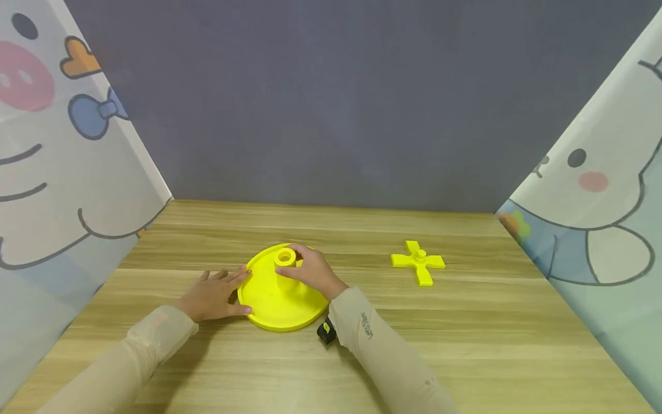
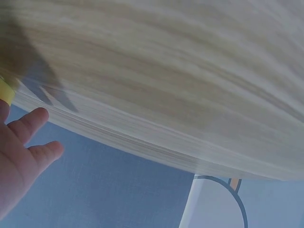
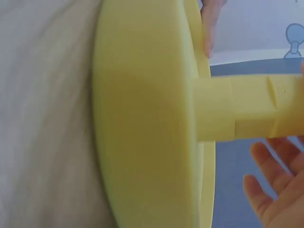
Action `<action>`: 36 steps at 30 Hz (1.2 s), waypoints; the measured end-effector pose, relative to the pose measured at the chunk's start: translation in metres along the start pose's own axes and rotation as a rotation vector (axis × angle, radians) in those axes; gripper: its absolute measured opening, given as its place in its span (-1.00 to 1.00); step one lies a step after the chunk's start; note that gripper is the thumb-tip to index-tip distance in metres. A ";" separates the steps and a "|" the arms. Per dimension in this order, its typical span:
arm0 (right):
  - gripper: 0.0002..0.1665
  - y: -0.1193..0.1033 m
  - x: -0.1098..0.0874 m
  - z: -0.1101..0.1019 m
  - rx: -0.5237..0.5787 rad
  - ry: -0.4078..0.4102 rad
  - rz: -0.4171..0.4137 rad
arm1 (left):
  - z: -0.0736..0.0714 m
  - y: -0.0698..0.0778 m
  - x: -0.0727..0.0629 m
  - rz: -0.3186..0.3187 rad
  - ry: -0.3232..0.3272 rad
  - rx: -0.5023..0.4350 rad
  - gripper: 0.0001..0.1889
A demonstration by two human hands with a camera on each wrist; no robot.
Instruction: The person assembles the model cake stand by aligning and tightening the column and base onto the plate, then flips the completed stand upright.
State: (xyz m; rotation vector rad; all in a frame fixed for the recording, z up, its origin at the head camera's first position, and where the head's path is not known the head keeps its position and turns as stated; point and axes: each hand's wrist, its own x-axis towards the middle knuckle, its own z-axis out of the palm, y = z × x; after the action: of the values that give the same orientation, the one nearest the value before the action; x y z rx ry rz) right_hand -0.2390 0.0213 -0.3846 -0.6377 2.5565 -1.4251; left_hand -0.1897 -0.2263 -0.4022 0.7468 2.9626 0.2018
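Note:
A round yellow tray (image 1: 264, 313) with a low raised rim lies flat on the table. Upright near its middle stands a hollow yellow tube (image 1: 285, 273), its open end facing up. My right hand (image 1: 312, 273) holds this tube near the top, thumb on one side and fingers on the other. In the right wrist view the tube (image 3: 228, 109) rises from the tray (image 3: 142, 114), with several fingers of the right hand (image 3: 280, 190) beside it. My left hand (image 1: 214, 296) rests at the tray's left rim with its fingers spread and thumb extended.
A yellow cross-shaped piece (image 1: 424, 270) with a short round peg at its centre lies to the right on the wooden table (image 1: 491, 328). A small black block (image 1: 326, 332) is beside the right sleeve. A grey panel (image 1: 331, 103) stands behind, with cartoon-printed panels at both sides.

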 end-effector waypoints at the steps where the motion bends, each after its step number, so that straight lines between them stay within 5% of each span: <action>1: -0.26 0.000 0.000 -0.001 -0.002 -0.013 -0.003 | 0.000 0.000 0.000 0.002 -0.001 -0.002 -0.06; 11: -0.32 0.004 0.001 -0.010 -0.027 -0.033 -0.051 | 0.000 -0.001 0.002 0.015 -0.010 -0.006 -0.06; 20: -0.36 0.000 0.002 -0.006 -0.035 0.009 0.003 | 0.000 -0.002 0.001 0.015 -0.024 -0.001 -0.05; 36: -0.30 0.000 0.008 -0.004 0.168 -0.079 0.044 | -0.003 0.000 0.001 -0.003 -0.033 -0.007 -0.05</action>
State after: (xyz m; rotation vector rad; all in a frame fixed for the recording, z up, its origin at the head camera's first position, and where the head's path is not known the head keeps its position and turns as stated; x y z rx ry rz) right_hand -0.2472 0.0214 -0.3818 -0.5951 2.3458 -1.5473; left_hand -0.1906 -0.2258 -0.3997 0.7382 2.9303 0.1983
